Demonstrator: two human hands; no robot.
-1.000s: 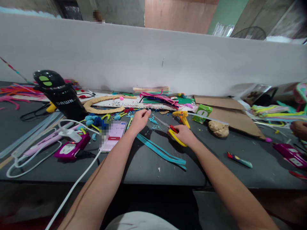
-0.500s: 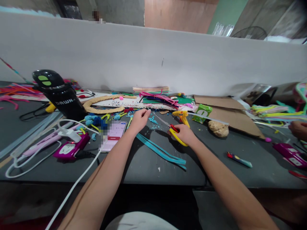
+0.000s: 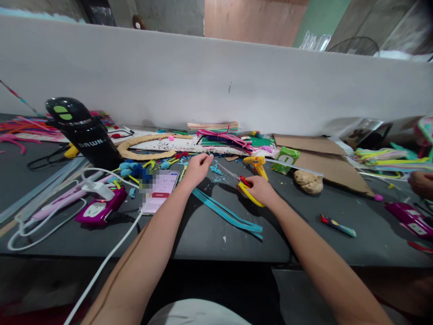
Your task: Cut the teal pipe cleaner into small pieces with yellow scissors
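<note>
My right hand (image 3: 260, 189) is closed around the yellow and red handles of a pair of scissors (image 3: 249, 195). Its blades point up and left, toward my left hand (image 3: 199, 168). The fingers of that left hand are pinched together; whatever is between them is too small to make out. Blue fuzzy clippings (image 3: 216, 169) lie on the table between the two hands. Several turquoise pipe cleaners (image 3: 230, 217) stretch across the tabletop below, one end passing under my left forearm.
A yellow glue gun (image 3: 257, 166) stands just beyond my right hand, beside a green packet (image 3: 285, 160) and a tan lump (image 3: 308, 181). Left of my arm are a phone (image 3: 163, 192), a purple power socket (image 3: 101, 208) and a black tumbler (image 3: 89, 137). Another person's hand (image 3: 421, 184) shows far right.
Both hands stay almost in place, with only a slight shift of the scissors' handles. The digits on the phone went from 51:09 to 51:10.
</note>
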